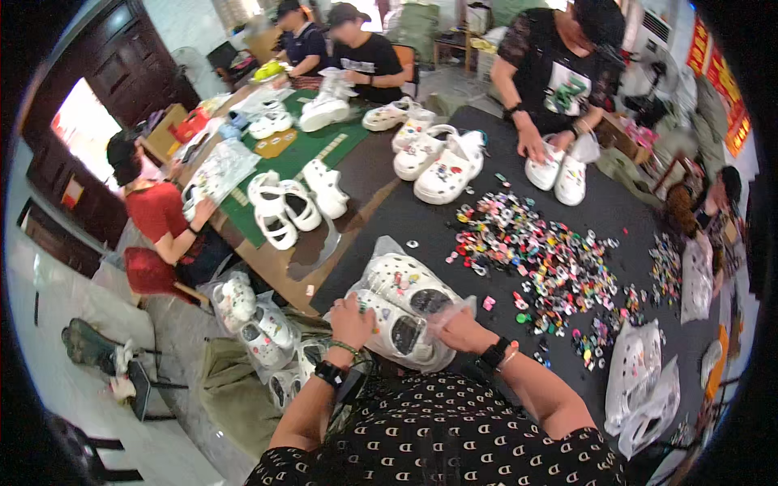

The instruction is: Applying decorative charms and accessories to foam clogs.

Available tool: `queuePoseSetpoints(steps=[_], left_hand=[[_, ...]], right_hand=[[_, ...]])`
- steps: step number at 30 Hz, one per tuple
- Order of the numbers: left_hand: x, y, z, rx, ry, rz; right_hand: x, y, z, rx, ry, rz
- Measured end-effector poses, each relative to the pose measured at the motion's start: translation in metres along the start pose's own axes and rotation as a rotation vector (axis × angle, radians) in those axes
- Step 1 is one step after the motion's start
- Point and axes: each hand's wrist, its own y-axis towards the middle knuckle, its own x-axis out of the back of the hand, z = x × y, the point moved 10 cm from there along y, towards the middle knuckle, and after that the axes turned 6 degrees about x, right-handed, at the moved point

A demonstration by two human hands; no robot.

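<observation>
A pair of white foam clogs (405, 279) with small decorations lies inside a clear plastic bag (387, 245) on the dark table, right in front of me. Curled over the left side of the bagged clogs is my left hand (350, 321). My right hand (456, 326) grips the bag's film at the right, near the heel openings. Part of its fingers is hidden by the plastic. Just beyond and to the right spreads a large heap of small colourful shoe charms (527, 243).
More bagged clogs (259, 328) are piled low at my left; others (634, 364) lie on the table at right. Unbagged white clogs (442, 166) stand farther back. Across the table, a person (559, 81) handles a pair. Several others sit by the green mat (344, 146).
</observation>
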Motion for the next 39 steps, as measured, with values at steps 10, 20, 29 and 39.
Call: queuePoseSetpoints(steps=[10,20,29,39], left_hand=[[-0.002,-0.002,0.002,0.044,-0.026,0.076],[0.008,-0.013,0.008,0.103,-0.077,0.102],[0.005,0.007,0.045,0.324,-0.037,0.107],[-0.021,0.005,0.002,0.37,-0.761,0.35]], right_hand=[[-0.027,0.016,0.0,-0.259,-0.18,0.453],[-0.026,0.013,-0.017,-0.295,-0.349,0.567],[-0.025,0.004,-0.026,-0.316,-0.389,0.363],[0.064,-0.021,0.025,-0.017,-0.49,0.028]])
